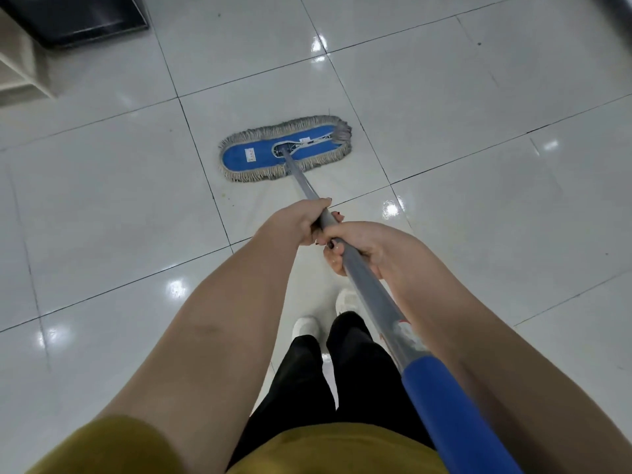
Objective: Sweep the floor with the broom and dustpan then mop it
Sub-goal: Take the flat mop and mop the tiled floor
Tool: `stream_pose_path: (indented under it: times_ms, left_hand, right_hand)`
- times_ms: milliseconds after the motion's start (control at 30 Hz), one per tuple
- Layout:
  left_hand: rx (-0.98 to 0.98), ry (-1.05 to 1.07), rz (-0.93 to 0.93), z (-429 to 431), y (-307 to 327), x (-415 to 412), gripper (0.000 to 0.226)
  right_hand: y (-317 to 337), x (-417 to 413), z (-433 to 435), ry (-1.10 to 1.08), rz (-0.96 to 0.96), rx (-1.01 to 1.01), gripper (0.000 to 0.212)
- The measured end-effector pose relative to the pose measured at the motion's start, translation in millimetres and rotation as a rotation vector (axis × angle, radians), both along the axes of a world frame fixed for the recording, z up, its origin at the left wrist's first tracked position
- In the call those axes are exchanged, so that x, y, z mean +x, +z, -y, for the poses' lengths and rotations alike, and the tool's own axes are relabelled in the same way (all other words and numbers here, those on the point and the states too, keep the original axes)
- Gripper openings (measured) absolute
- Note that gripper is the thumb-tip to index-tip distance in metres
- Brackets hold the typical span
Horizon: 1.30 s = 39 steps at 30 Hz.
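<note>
A flat mop with a blue pad and grey fringe lies flat on the glossy white tiled floor ahead of me. Its grey metal handle runs back toward my body and ends in a blue grip at the lower right. My left hand grips the handle further down the shaft. Just behind it, my right hand wraps around the same handle. Both hands touch each other on the shaft. No broom or dustpan is in view.
A dark cabinet base stands at the top left, with a pale shelf unit beside it. My feet in white shoes stand on the tiles below the handle. A few dark specks dot the floor.
</note>
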<state>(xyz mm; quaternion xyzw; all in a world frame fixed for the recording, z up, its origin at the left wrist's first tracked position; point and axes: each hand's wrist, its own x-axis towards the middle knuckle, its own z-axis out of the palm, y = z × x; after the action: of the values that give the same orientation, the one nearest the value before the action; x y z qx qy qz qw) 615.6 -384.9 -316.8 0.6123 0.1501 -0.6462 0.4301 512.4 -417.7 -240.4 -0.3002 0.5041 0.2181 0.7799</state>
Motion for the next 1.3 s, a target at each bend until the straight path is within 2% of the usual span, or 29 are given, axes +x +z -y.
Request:
stream_pose_path:
  times_ms: [433,867,1067,1300]
  left_hand:
    - [0.045,-0.121,-0.058,-95,3,-102,0.034]
    - [0.036,-0.155,-0.054,-190,10,-275,0.029]
    - [0.051,-0.122,-0.039,-204,0,-294,0.027]
    - [0.080,-0.022,0.071,-194,-13,-266,0.033]
  right_hand:
    - [10,-112,-87,0.065,-0.011,0.007,0.022]
    - [11,-289,-169,0.184,-0.040,0.031,0.026]
    - [1,-305,-182,0.196,-0.035,0.010,0.023]
    - [-14,-267,-174,0.233,-0.069,-0.036,0.019]
